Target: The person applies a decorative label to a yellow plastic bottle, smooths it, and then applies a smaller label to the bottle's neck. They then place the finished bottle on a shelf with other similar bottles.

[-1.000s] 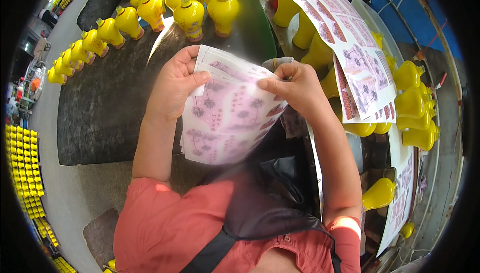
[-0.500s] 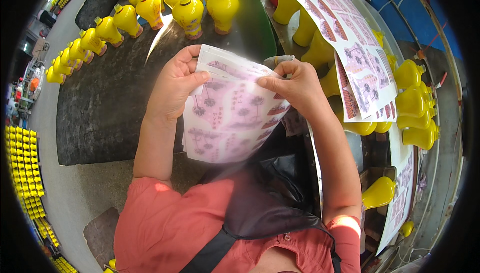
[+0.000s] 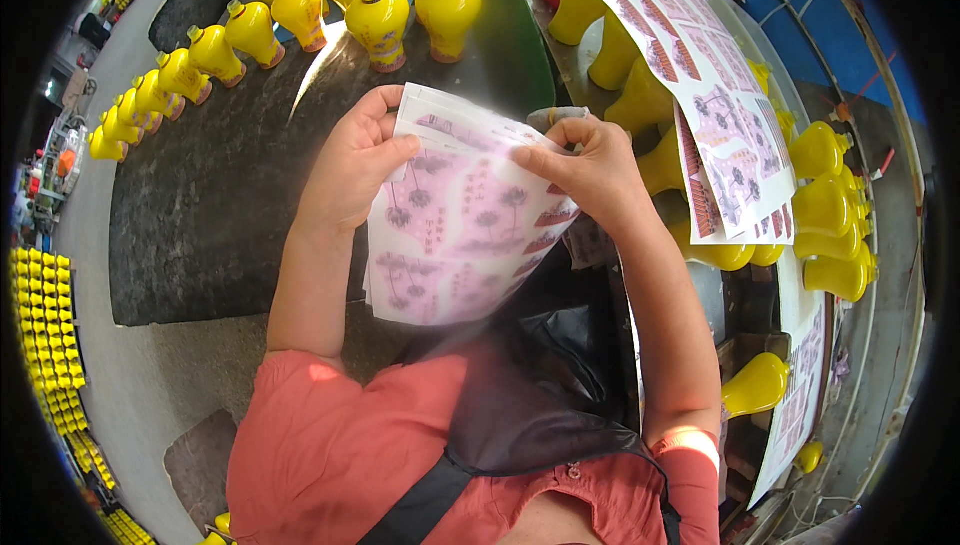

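Observation:
Between my two hands hangs a small stack of white printed sheets with purple-pink flower pictures and dark red patterned strips. My left hand pinches the upper left corner, thumb in front and fingers behind. At the upper right edge my right hand grips the same stack, its thumb pressed on the front. A greyish wrap shows around a finger of that hand. The upper edges of the sheets lie slightly out of line with one another. Some fingertips are hidden behind the paper.
Yellow vases crowd the far side of the dark tabletop. More printed sheets drape over yellow vases lying on the right. A lone yellow vase lies near my right elbow. Rows of yellow vases stand at far left.
Both hands keep their hold on the sheets and have barely moved. The stack's upper edges sit a little closer together than before.

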A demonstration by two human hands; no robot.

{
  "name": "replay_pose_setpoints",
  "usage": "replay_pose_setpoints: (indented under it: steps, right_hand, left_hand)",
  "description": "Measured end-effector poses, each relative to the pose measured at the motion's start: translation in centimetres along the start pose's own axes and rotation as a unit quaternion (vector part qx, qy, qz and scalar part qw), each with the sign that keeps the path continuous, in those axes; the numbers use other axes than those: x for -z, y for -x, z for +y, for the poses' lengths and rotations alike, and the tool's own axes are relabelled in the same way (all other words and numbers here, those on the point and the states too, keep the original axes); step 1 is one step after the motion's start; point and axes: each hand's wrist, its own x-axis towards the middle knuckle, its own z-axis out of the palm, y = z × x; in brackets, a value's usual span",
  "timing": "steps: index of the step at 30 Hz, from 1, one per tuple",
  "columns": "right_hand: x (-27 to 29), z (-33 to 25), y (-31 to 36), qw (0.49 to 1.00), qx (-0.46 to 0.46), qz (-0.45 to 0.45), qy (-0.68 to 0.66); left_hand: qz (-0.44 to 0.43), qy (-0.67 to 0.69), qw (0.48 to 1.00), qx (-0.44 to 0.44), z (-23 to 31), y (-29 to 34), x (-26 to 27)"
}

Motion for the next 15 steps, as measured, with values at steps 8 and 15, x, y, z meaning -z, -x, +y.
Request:
replay_pose_setpoints:
  steps: [8, 15]
  right_hand:
    - [0.1, -0.9, 0.5, 1.0, 0.009, 0.0, 0.023]
    - [0.2, -1.3, 1.2, 0.999, 0.031, 0.016, -0.003]
  left_hand:
    - [0.003, 0.023, 1.0, -0.007, 0.1, 0.3, -0.1]
    - [0.015, 0.021, 1.0, -0.016, 0.6, 0.9, -0.5]
